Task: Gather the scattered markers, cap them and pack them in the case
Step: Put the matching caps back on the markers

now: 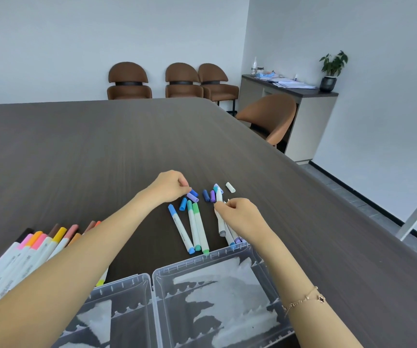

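Currently both hands are working over the dark wood table, just beyond its near edge. The left hand is reaching forward with fingertips curled together, pinching at a dark blue cap that is lying against a lilac cap; whether the cap is lifted off the surface I cannot tell. The right hand is gripping a white marker, fingers curled round its barrel, its teal-capped end pointing away from the person. More markers are lying under this hand, their ends touching the far rim of the clear plastic case.

Between the hands, three capped markers (one blue, one teal, one green) are lying side by side, near ends just beside the case rim. Loose caps are sitting beyond them: a light blue cap, a navy cap, a purple cap and a white cap, the last slightly apart toward the right edge.

The case is lying open at the near edge, both halves showing. A row of warm-coloured markers is lying toward the near left corner, partly hidden by the left forearm.
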{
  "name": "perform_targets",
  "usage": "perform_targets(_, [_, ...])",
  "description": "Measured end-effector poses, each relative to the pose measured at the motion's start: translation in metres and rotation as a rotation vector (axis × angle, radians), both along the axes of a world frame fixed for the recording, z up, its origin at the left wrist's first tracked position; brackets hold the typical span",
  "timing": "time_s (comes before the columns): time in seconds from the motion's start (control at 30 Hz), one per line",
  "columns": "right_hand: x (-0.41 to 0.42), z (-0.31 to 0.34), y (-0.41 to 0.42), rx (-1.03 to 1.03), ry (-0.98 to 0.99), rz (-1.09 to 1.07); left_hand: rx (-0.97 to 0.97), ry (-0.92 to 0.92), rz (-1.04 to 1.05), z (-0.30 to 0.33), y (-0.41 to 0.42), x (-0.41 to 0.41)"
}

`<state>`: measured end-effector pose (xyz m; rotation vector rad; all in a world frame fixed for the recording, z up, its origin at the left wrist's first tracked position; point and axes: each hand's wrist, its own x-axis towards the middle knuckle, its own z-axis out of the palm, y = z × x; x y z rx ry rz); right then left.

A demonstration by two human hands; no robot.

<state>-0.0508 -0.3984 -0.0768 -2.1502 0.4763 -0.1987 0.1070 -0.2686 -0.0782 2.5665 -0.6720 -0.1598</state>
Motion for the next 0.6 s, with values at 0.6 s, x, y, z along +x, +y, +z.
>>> perform_targets(0.6, [0.001, -0.002, 0.005, 0.014, 0.061, 0.147, -0.612, 0.614, 0.078, 0.012, -0.001, -0.016])
